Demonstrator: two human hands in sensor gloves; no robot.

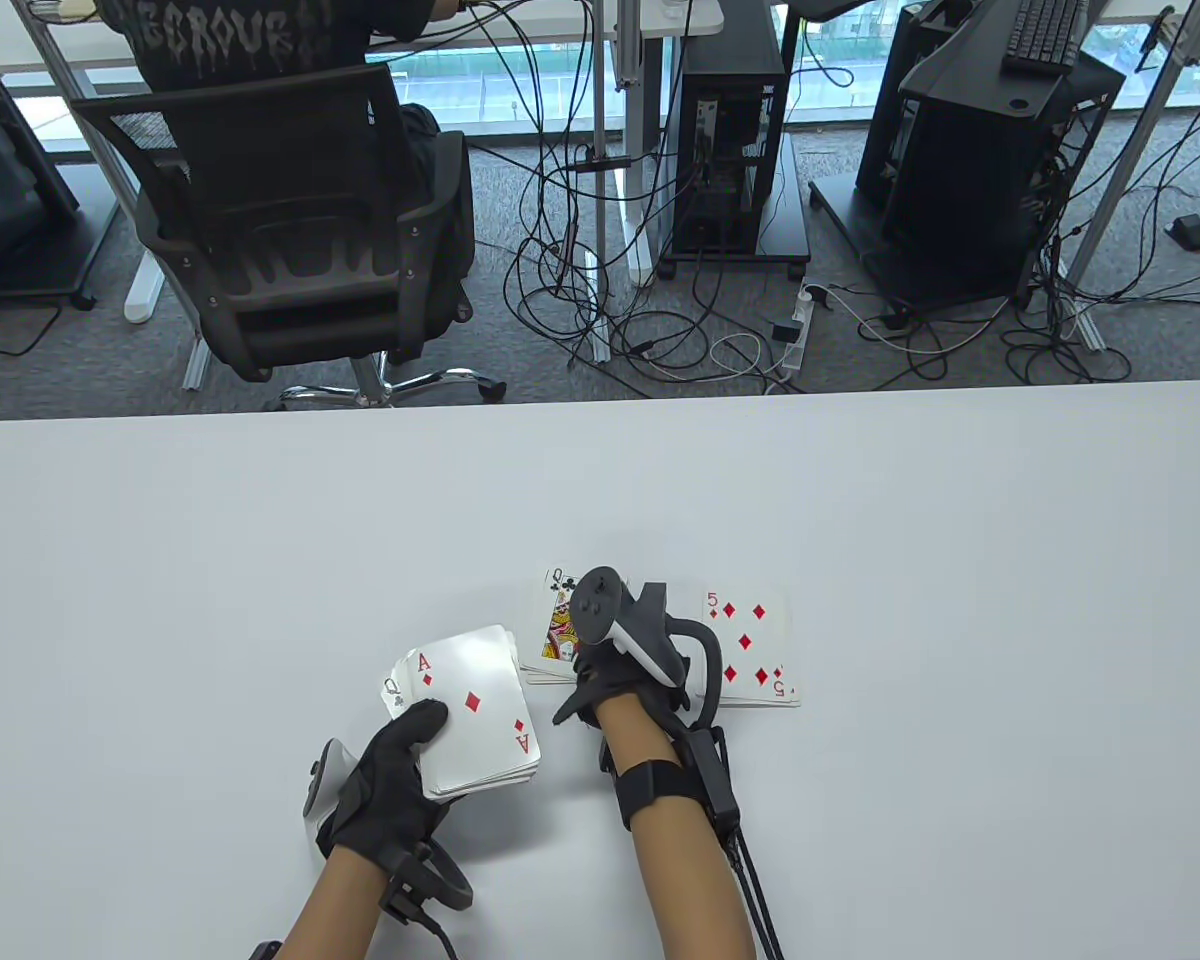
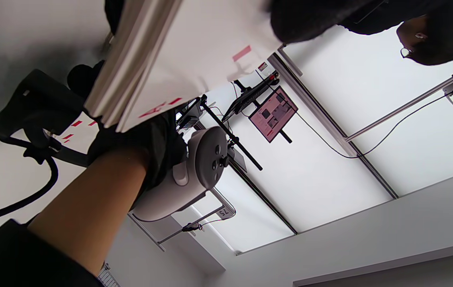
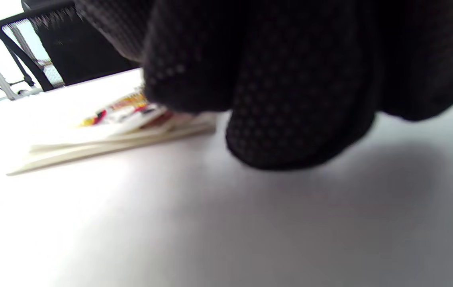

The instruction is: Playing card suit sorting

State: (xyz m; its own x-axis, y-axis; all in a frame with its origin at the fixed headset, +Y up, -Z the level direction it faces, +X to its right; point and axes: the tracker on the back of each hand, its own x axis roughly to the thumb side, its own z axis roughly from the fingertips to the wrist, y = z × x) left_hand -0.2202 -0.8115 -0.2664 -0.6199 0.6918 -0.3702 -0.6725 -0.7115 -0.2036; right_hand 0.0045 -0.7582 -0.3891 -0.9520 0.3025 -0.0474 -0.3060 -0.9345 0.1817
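The left hand (image 1: 392, 775) grips the deck (image 1: 475, 715), thumb on top, with the ace of diamonds (image 1: 472, 702) face up. A queen of clubs peeks out beneath it. Next comes the clubs pile (image 1: 557, 628) on the tabletop (image 1: 260, 560), its queen showing. The right hand (image 1: 610, 690) hangs low beside that pile; its fingers may be bent, but that cannot be told. Furthest right lies the diamonds pile (image 1: 750, 650), five on top. The ace should go there, set down flat and square.
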